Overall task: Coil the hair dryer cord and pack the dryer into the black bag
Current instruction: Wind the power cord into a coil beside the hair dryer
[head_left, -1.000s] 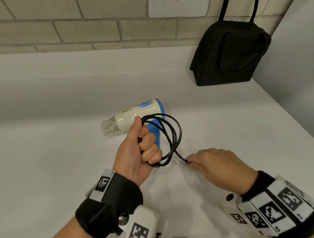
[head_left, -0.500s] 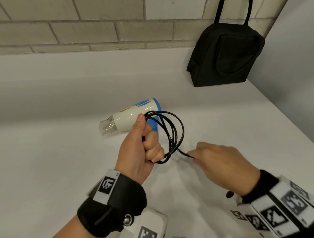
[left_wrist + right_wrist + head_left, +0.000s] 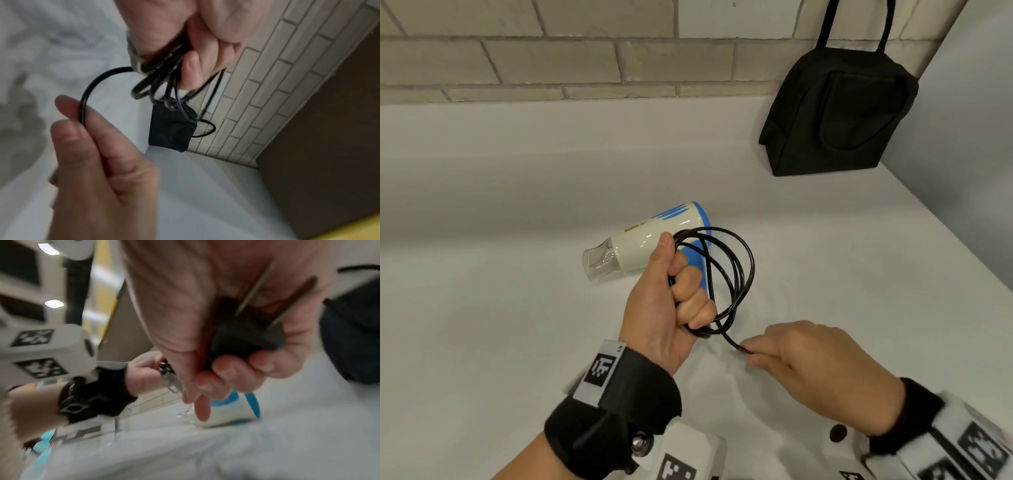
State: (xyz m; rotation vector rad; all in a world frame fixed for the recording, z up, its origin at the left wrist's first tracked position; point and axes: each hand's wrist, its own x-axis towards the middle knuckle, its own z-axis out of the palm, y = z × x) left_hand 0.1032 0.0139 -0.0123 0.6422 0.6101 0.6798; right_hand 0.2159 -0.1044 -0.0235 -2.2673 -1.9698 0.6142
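A white and blue hair dryer (image 3: 643, 245) lies on the white table (image 3: 482, 325), nozzle to the left, also low in the right wrist view as the dryer (image 3: 228, 412). My left hand (image 3: 671, 301) grips several loops of the black cord (image 3: 739, 270) just in front of the dryer; the loops (image 3: 164, 84) hang from its fingers. My right hand (image 3: 811, 363) holds the cord's free end to the right, with the black plug (image 3: 244, 331) in its curled fingers, prongs pointing up. The black bag (image 3: 839, 116) stands at the back right against the wall.
A brick wall (image 3: 585, 51) runs along the back above a white ledge. A grey side wall (image 3: 969, 137) borders the table on the right, close to the bag. The table cover is slightly wrinkled near my hands.
The right hand has shifted a little with the cord end, moving right and then back toward the left hand. The left hand keeps the coil in place.
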